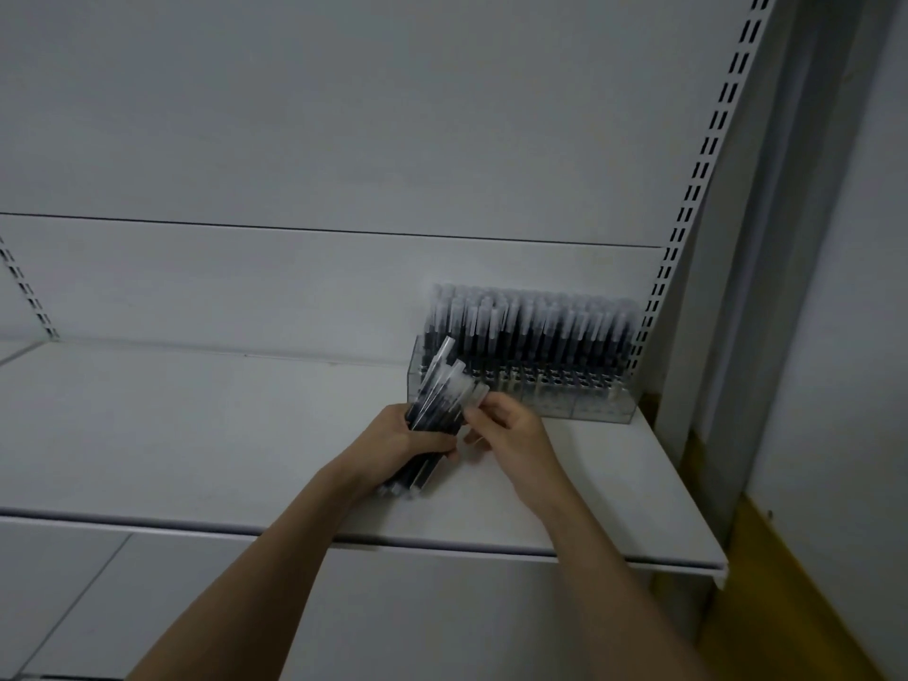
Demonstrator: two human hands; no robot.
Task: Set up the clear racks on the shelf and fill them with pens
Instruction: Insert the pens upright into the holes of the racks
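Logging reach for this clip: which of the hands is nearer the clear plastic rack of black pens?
Right. The right hand sits just before the clear plastic rack; the left hand is farther left, gripping a pen bundle.

The left hand (393, 437) hides the middle of its pen bundle (432, 410). At two o'clock, the clear rack (565, 403) blurs, its pens (530, 326) too soft to count. Both forearms are cut off at six o'clock.

The shelf (196, 435) lies bare across the left and centre of the frame, giving open passage there. At right centre the clear rack (580, 400), packed with upright pens (535, 331), blocks the back corner against the slotted upright (688, 213). Both hands, left (393, 439) and right (516, 430), with a pen bundle (432, 410), crowd the space just before the rack.
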